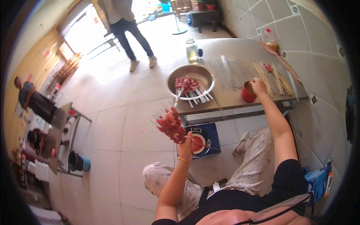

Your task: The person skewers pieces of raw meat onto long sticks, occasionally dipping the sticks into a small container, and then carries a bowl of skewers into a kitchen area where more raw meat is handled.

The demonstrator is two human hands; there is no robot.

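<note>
My left hand (pixel 185 146) is closed round a bunch of raw meat skewers (pixel 171 126), held up in front of the table's near left corner. My right hand (pixel 258 86) is at the rim of a red cup (pixel 248 93) on the table; its fingertips are partly hidden, and what they hold cannot be told. The cup has something brownish inside. Left of it, a steel basin (pixel 206 73) holds more skewers of raw meat (pixel 187 84), their flat pale sticks resting over the near rim.
The metal table (pixel 225 46) bears a glass jar of yellowish liquid (pixel 192 50), bundles of wooden sticks (pixel 277 80) and a plastic bottle (pixel 270 40). A blue box (pixel 212 139) is on the floor under the table's near edge. One person (pixel 126 31) stands beyond; others are at left.
</note>
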